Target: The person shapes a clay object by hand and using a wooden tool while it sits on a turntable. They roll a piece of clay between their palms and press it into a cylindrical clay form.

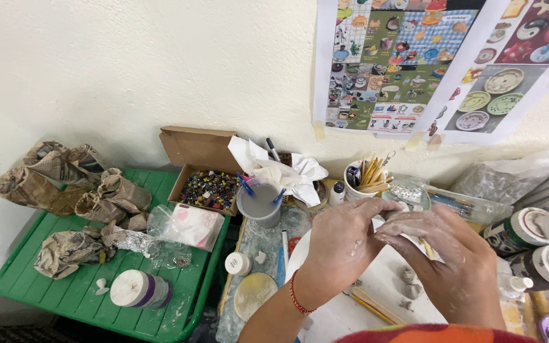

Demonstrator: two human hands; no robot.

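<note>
My left hand (pixel 341 244), smeared with pale clay and wearing a red string bracelet, meets my right hand (pixel 443 254) above a round white work board (pixel 376 286). The fingertips of both hands pinch together around something small; I cannot tell what it is, as the fingers hide it. A thin wooden stick (pixel 428 249) pokes out below my right hand. Small lumps of grey clay (pixel 409 284) lie on the board under the hands.
A grey cup of water with blue tools (pixel 260 204), a cup of wooden sticks (pixel 366 178), a cardboard box of coloured beads (pixel 210 189), paint bottles (pixel 528 230) at right. A green slatted table (pixel 46 289) at left holds newspaper wads, foil and a white jar (pixel 140 289).
</note>
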